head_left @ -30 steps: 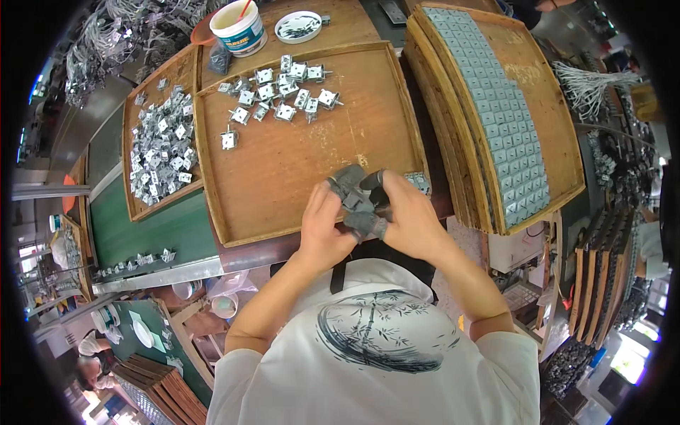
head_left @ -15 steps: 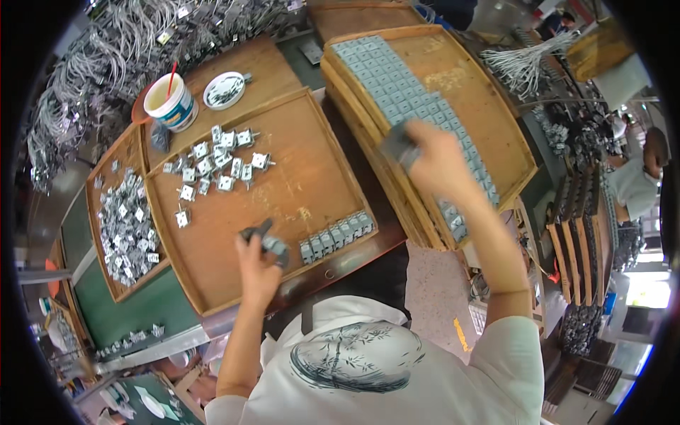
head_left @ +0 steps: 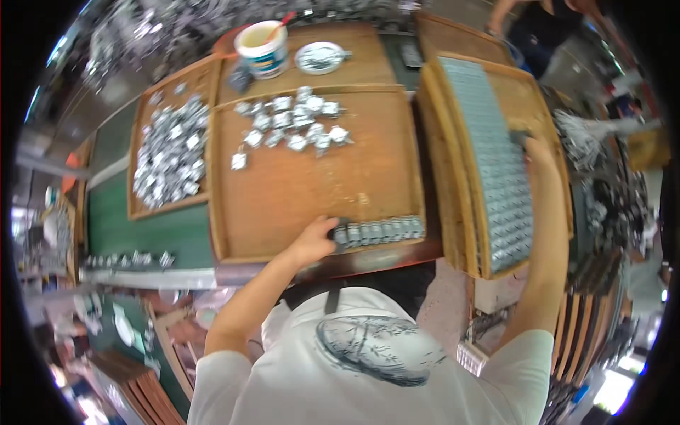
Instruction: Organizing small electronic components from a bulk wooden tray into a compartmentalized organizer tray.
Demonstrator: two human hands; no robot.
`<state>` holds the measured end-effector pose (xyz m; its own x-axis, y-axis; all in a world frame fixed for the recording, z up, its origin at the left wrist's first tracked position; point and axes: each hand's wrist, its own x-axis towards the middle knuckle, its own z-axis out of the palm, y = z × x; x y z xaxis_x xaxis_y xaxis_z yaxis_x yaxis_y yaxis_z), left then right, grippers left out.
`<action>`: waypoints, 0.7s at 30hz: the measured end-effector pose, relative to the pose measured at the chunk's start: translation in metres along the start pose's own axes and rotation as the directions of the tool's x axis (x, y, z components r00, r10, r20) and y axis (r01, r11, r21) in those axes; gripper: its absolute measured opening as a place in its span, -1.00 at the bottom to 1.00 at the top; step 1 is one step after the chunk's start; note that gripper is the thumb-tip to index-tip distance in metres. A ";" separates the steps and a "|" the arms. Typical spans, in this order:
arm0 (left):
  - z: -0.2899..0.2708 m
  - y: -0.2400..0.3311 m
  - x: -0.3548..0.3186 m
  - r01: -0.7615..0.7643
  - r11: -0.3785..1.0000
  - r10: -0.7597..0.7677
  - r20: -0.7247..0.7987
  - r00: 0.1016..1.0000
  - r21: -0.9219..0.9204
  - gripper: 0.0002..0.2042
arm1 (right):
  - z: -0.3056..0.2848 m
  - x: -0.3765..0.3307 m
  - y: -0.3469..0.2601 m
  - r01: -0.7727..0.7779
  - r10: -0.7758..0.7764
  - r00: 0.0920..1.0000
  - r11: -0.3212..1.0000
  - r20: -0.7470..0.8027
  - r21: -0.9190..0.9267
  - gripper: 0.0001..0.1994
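Left fingers [head_left: 336, 232] at block row's left end [head_left: 353, 235], right fingers [head_left: 520, 135] at grid [head_left: 501, 191], grips unclear

Dark grey covers tip the left fingers [head_left: 330, 226]; just right of them runs a silver-grey row of metal blocks [head_left: 382, 231]. Beyond them, silver-white metal brackets [head_left: 297, 119] dot a brown wooden tray [head_left: 283, 191] scuffed pale yellow. Left of them, the surface [head_left: 156, 237] is green. Beside the dark-tipped right fingers [head_left: 522, 134], small blocks [head_left: 499, 188] form a grey grid. Nearer the body, a white T-shirt [head_left: 283, 389] bears a black bamboo print.
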<state>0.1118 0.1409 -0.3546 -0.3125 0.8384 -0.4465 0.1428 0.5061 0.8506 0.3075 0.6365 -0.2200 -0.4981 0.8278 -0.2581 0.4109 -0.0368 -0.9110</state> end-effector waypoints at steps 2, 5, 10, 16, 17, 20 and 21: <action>-0.004 -0.004 -0.003 -0.074 0.997 0.074 -0.028 0.997 0.012 -0.49 | 0.003 -0.012 -0.015 -0.012 0.008 0.999 0.995 -0.047 -0.094 -0.76; -0.034 -0.024 -0.001 -0.336 0.938 0.289 -0.355 0.889 -0.078 -0.53 | 0.007 -0.016 -0.018 0.175 -0.165 0.966 0.984 -0.197 0.035 -0.71; -0.123 -0.009 -0.011 0.235 0.820 0.401 -0.818 0.412 0.521 -0.64 | 0.046 -0.087 -0.053 0.311 -0.309 0.951 0.944 -0.035 0.107 -0.71; -0.148 -0.037 0.012 0.560 0.812 -0.021 -0.950 0.311 0.166 -0.67 | 0.139 -0.193 -0.034 0.292 -0.320 0.947 0.903 0.039 0.315 -0.73; -0.146 -0.038 0.017 0.547 0.824 -0.007 -0.964 0.264 0.144 -0.68 | 0.151 -0.205 -0.026 0.289 -0.328 0.941 0.903 0.077 0.318 -0.72; -0.146 -0.047 0.026 0.411 0.910 -0.013 -0.990 0.140 0.046 -0.67 | 0.181 -0.229 0.004 0.210 -0.293 0.941 0.897 0.168 0.388 -0.73; -0.146 -0.050 0.024 0.408 0.912 -0.014 -0.990 0.138 0.044 -0.67 | 0.189 -0.233 0.011 0.214 -0.297 0.940 0.897 0.169 0.387 -0.73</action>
<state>-0.0402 0.1066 -0.3671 -0.9751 -0.0917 0.2020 0.0439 0.8128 0.5809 0.2842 0.3371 -0.2307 -0.7194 0.6941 -0.0266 -0.0331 -0.0726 -0.9968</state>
